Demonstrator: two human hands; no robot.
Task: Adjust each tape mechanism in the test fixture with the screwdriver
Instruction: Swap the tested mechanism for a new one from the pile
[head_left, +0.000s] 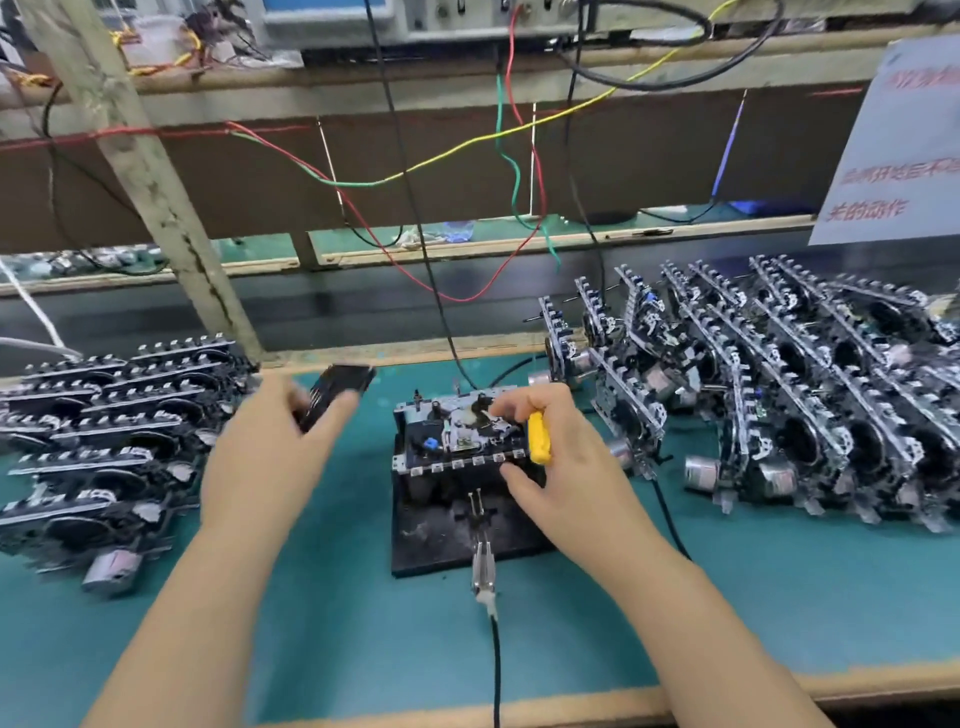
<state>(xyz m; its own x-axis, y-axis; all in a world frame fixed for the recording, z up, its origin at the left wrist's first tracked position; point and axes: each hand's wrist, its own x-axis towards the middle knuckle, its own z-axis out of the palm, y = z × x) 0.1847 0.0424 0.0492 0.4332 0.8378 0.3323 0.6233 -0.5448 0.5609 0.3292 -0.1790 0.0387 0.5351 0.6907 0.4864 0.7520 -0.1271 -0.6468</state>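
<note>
Sitting in the black test fixture (431, 540) at mid-bench, the tape mechanism (457, 436) lies under my right hand (550, 467), fingers curled round the yellow screwdriver (539, 437). My left hand (270, 457) grips a blurred black cassette (337, 392); stacked mechanisms (805, 405) and hanging wires (415, 171) crowd around.

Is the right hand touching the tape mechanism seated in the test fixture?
Touching. The head view shows the right hand, holding the yellow screwdriver, with fingertips resting on the tape mechanism in the test fixture.
</note>
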